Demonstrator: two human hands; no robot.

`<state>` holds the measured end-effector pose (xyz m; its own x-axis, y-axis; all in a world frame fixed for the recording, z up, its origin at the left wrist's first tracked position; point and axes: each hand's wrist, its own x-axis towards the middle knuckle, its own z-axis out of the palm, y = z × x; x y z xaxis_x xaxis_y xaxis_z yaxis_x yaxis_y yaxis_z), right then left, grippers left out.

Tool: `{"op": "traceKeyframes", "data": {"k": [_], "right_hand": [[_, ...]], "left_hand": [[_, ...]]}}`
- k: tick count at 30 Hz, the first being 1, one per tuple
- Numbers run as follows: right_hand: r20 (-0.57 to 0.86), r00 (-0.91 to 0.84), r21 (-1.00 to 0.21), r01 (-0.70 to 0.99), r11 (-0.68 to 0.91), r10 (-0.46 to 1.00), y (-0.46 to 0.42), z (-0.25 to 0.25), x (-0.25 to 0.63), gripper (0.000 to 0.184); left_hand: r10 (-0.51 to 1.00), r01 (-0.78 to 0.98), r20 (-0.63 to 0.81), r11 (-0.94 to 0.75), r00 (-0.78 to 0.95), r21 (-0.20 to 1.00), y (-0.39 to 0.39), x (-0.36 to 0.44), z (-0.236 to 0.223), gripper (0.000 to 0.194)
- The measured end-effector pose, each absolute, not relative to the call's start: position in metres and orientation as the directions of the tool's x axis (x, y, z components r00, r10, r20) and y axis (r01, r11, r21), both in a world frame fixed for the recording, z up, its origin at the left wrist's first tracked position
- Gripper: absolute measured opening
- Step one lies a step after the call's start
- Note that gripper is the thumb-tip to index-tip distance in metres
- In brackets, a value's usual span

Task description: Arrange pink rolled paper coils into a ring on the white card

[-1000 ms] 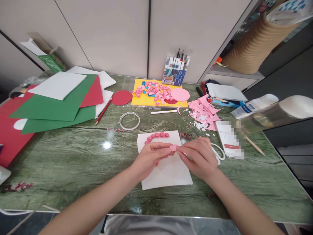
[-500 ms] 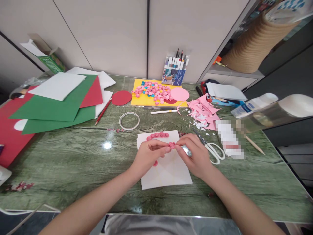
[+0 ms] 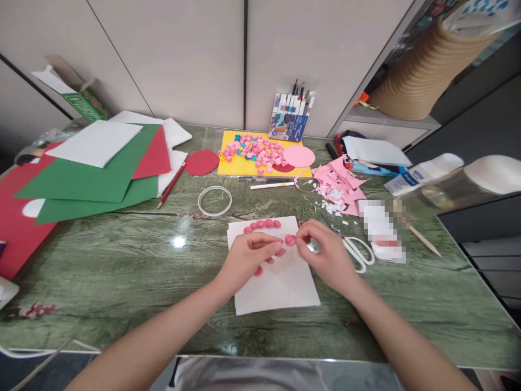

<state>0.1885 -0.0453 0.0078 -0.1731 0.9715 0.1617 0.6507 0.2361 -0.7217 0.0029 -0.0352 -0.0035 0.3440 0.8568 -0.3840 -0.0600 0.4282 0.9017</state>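
Note:
A small pink rolled-paper flower (image 3: 290, 239) is pinched between the thumb and fingertips of my right hand (image 3: 323, 251), above a white sheet of paper (image 3: 280, 288). Just left of the flower is my left hand (image 3: 250, 258), its thumb and index finger drawn together at the tips, with nothing visible between them. Along the sheet's upper edge lies a curved row of pink paper flowers (image 3: 262, 224). Another pink flower (image 3: 258, 271) shows below my left hand, which hides part of the sheet.
White-handled scissors (image 3: 358, 252) lie right of the sheet, beside pink paper scraps (image 3: 340, 184). A tape roll (image 3: 215, 201) is up left. Behind it, a yellow sheet (image 3: 228, 169) bears many paper curls. Coloured paper (image 3: 81, 179) is stacked left; a marker box (image 3: 288, 122) stands behind.
My right hand has drawn the pink flower slightly right and up, out of contact with my left fingertips. My left hand stays nearly in place.

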Motion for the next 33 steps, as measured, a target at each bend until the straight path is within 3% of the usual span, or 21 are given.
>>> {"op": "traceKeyframes", "data": {"k": [3, 6, 9, 13, 16, 19, 33], "right_hand": [[-0.047, -0.076, -0.793, 0.61, 0.009, 0.996, -0.032, 0.0, 0.203, 0.016], [-0.298, -0.075, -0.793, 0.575, -0.203, 0.952, -0.018, -0.01, 0.212, 0.026], [-0.362, -0.076, -0.75, 0.615, -0.242, 0.929, -0.009, -0.019, 0.212, 0.03], [-0.356, -0.066, -0.702, 0.677, -0.22, 0.932, -0.003, -0.024, 0.207, 0.032], [-0.37, -0.072, -0.686, 0.694, -0.22, 0.926, 0.0, -0.024, 0.206, 0.033], [-0.382, -0.076, -0.674, 0.705, -0.222, 0.921, 0.001, -0.024, 0.205, 0.035], [-0.375, -0.128, -0.71, 0.676, -0.196, 0.918, 0.003, -0.025, 0.202, 0.039]], "left_hand": [[0.921, 0.037, -0.287, 0.288, 0.265, 0.957, -0.029, -0.002, 0.0, 0.022], [0.976, 0.24, -0.043, -0.01, 0.213, 0.971, -0.022, -0.008, -0.001, 0.021], [0.935, 0.456, 0.165, -0.301, 0.315, 0.837, -0.018, -0.012, -0.008, 0.024], [0.86, 0.647, 0.221, -0.496, 0.46, 0.579, -0.016, -0.012, -0.023, 0.035], [0.821, 0.695, 0.206, -0.563, 0.533, 0.448, -0.016, -0.011, -0.031, 0.039], [0.802, 0.704, 0.204, -0.592, 0.561, 0.393, -0.017, -0.01, -0.033, 0.041], [0.799, 0.739, 0.151, -0.597, 0.582, 0.311, -0.021, -0.007, -0.029, 0.041]]}}
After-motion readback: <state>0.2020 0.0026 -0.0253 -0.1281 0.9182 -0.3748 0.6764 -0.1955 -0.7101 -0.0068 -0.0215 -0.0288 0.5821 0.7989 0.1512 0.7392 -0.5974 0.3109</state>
